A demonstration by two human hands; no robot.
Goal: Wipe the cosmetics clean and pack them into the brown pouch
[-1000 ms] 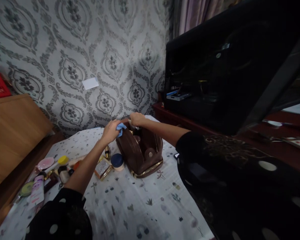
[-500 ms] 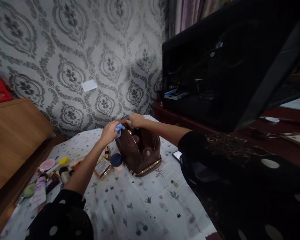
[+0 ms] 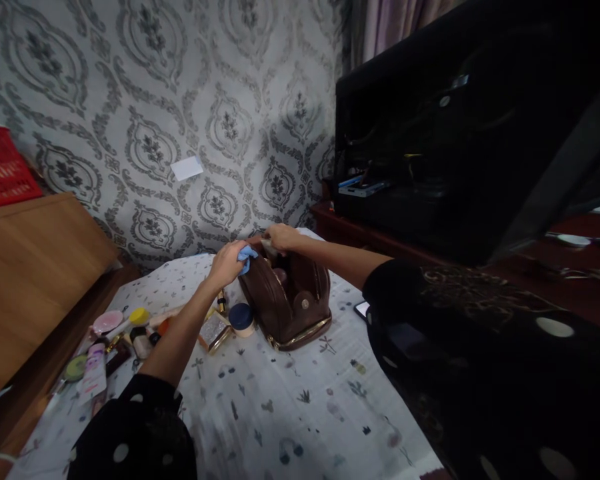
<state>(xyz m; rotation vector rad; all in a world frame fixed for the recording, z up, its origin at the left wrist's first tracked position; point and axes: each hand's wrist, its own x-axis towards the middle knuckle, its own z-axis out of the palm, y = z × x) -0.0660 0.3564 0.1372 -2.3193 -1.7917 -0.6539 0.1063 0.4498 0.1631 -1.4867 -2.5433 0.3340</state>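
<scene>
A brown handbag (image 3: 300, 327) stands unzipped on the patterned white cloth, with several small items inside, among them a rounded mauve one (image 3: 281, 275). My left hand (image 3: 227, 264) is closed on a blue cloth (image 3: 247, 257) at the bag's upper left edge. Over the bag's far opening, my right hand (image 3: 282, 237) has its fingers curled downward. A pale item (image 3: 269, 249) shows just below those fingers; its kind is unclear. Left of the bag are a jar with a dark blue lid (image 3: 241, 318), a glittery compact (image 3: 214, 331) and a black-and-gold tube (image 3: 222, 301).
Several cosmetics lie at the left, including a pink round case (image 3: 108, 323), a yellow lid (image 3: 139, 316) and a white-and-purple tube (image 3: 95, 371). A phone (image 3: 363, 309) is partly under my right sleeve. A wooden box (image 3: 40, 267) borders the left, a large black screen (image 3: 430, 167) the right.
The camera view has turned slightly left, so everything sits a little further right. Both hands keep nearly the same places at the bag, the left still holding the blue cloth.
</scene>
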